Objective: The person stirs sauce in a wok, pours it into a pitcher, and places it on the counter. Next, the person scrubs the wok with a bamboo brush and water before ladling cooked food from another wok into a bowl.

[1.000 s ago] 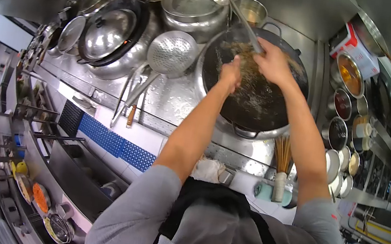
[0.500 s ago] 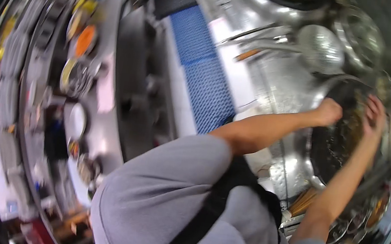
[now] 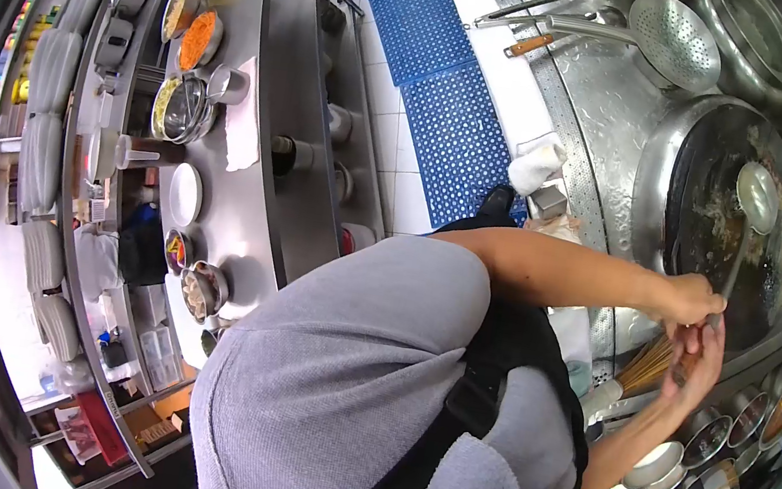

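Observation:
A ladle (image 3: 755, 198) has its metal bowl over the dark wok (image 3: 706, 231), its long handle running toward my hands. My right hand (image 3: 697, 363) is wrapped round the brown grip at the handle's end, near the wok's near rim. Just above it, my left hand (image 3: 691, 300) is closed, its fingertips against the metal handle. What the left fingers hold, if anything, is hidden. Brown and pale residue coats the inside of the wok.
Beside the wok lie a perforated strainer (image 3: 674, 42) and a metal pot (image 3: 749, 45). Bundled bamboo sticks (image 3: 645, 369) and several seasoning bowls (image 3: 708, 439) stand near my right arm. Behind me, a steel counter (image 3: 250, 203) holds food bowls; a blue mat (image 3: 451, 112) covers the floor.
Both hands have come back from over the wok to its near edge. The ladle now shows over the wok with my right hand round its grip. My view has steadied.

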